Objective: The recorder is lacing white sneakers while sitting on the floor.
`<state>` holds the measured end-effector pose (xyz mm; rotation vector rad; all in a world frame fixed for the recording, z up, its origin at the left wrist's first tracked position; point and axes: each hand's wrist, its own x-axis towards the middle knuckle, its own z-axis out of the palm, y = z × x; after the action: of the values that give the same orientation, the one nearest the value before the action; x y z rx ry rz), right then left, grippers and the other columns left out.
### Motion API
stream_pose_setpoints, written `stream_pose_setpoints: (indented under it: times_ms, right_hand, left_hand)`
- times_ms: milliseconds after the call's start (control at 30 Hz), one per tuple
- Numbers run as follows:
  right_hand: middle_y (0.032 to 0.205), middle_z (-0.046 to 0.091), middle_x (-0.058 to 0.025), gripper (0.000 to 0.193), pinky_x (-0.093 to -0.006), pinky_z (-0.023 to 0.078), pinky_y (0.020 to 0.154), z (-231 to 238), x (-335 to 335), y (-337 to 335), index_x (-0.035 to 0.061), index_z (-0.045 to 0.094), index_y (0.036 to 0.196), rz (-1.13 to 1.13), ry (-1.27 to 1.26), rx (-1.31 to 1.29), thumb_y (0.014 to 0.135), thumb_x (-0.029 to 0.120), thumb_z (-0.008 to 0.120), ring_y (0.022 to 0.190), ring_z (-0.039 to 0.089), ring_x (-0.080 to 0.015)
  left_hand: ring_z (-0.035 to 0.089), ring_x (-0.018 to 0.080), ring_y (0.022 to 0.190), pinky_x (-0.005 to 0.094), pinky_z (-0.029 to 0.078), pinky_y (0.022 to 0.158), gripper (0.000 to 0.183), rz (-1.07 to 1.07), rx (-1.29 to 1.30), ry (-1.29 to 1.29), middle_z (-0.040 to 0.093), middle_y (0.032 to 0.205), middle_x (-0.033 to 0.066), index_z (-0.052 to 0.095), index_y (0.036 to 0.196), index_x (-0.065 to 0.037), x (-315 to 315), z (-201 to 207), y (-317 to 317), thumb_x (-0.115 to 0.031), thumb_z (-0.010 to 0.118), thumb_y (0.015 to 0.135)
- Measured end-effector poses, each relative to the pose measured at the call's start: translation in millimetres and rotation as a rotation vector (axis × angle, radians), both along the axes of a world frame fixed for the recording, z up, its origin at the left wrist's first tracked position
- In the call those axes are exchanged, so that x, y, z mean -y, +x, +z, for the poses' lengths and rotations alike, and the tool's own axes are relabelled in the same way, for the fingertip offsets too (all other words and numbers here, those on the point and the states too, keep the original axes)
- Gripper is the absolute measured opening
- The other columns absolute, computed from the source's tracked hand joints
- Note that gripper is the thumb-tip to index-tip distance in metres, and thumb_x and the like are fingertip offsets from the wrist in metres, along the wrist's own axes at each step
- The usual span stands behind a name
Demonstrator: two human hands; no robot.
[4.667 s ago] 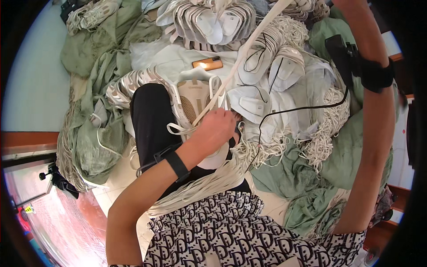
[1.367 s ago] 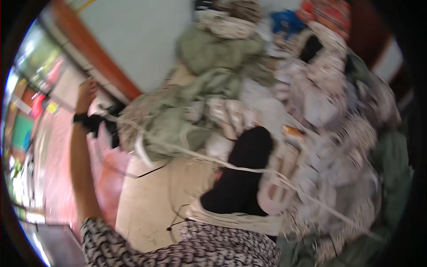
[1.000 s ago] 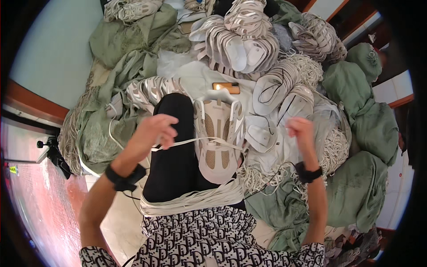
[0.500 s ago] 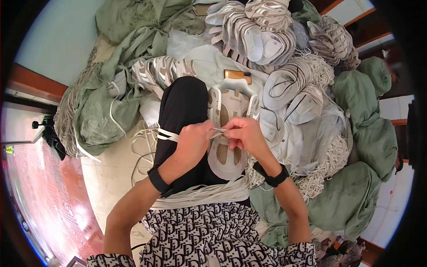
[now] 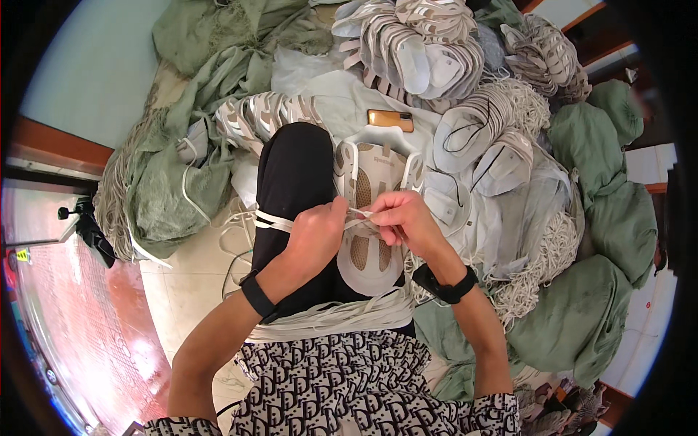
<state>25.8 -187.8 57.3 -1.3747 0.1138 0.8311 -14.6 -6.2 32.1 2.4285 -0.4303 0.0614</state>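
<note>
A flat, unsewn shoe upper (image 5: 371,269) in cream and beige, with tan mesh panels, lies across my lap beside my black-trousered knee. Over its middle, my left hand (image 5: 318,231) is closed, pinching a white shoelace (image 5: 275,219) whose loose strands trail left across the knee. My right hand (image 5: 407,218) grips the lace too, between thumb and fingertips, just right of the left one. A short stretch of lace (image 5: 358,213) spans the gap between the two hands. The exact threading under my fingers is partly hidden. More white laces (image 5: 342,317) lie bundled across my lap.
Stacked shoe uppers (image 5: 407,54) are heaped at the far side, with more at the right (image 5: 472,134). A phone (image 5: 390,120) rests on white cloth beyond the upper. Green sacks (image 5: 582,312) line the right; green cloth (image 5: 171,196) and tangled laces (image 5: 545,261) flank me.
The hands have shifted only slightly and still hold the lace over the upper. The lace between them has opened into a small loop. The whole view has moved a little.
</note>
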Motion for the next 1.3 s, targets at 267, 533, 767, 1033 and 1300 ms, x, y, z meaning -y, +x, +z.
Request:
stream_pose_setpoints:
  times_ms: [267, 533, 767, 1033, 1300]
  right_hand:
    - [0.052, 0.052, -0.0024, 0.007, -0.0186, 0.03, 0.034, -3, 11, -12, -0.0026, 0.061, 0.076, -0.077, 0.186, -0.11, 0.075, 0.004, 0.058, 0.037, 0.045, -0.0068]
    - [0.057, 0.056, -0.0021, 0.009, -0.0181, 0.033, 0.038, 2, 19, -19, -0.0029, 0.062, 0.081, -0.135, -0.121, 0.123, 0.075, 0.002, 0.06, 0.042, 0.047, -0.0051]
    - [0.061, 0.058, -0.0022, 0.009, -0.0214, 0.037, 0.042, -10, 29, -25, -0.002, 0.063, 0.081, -0.08, -0.15, 0.298, 0.074, 0.003, 0.06, 0.047, 0.05, -0.0066]
    - [0.068, 0.06, -0.0058, 0.011, -0.0231, 0.044, 0.058, -22, 41, -31, -0.0012, 0.062, 0.077, -0.178, -0.22, 0.635, 0.073, 0.009, 0.061, 0.06, 0.055, -0.0108]
    - [0.063, 0.056, -0.005, 0.008, -0.0249, 0.04, 0.053, -42, 45, -47, -0.0008, 0.061, 0.071, -0.443, -0.201, 0.641, 0.07, 0.007, 0.062, 0.057, 0.052, -0.0125]
  left_hand:
    - [0.058, 0.0246, 0.06, 0.0339, 0.048, 0.051, 0.037, -0.187, 0.214, 0.115, 0.054, 0.064, 0.0099, 0.049, 0.104, -0.001, 0, 7, 5, 0.001, 0.055, 0.067]
    - [0.061, 0.0231, 0.061, 0.0336, 0.048, 0.05, 0.032, -0.334, 0.085, 0.564, 0.057, 0.065, 0.0107, 0.051, 0.103, -0.003, 10, 26, 19, -0.003, 0.053, 0.072]
    - [0.06, 0.0158, 0.047, 0.0265, 0.048, 0.042, 0.017, -0.274, -0.816, 0.048, 0.057, 0.057, 0.0105, 0.056, 0.076, 0.007, 9, 52, 56, -0.006, 0.048, 0.081]
    - [0.061, 0.0265, 0.053, 0.0364, 0.049, 0.049, 0.01, -0.5, -0.16, 0.627, 0.057, 0.056, 0.0128, 0.056, 0.067, 0.003, 28, 46, 55, -0.005, 0.055, 0.072]
    - [0.055, 0.0266, 0.052, 0.0347, 0.046, 0.051, 0.008, -0.597, 0.398, 0.188, 0.056, 0.058, 0.0107, 0.052, 0.068, 0.0, 48, 54, 49, -0.005, 0.055, 0.074]
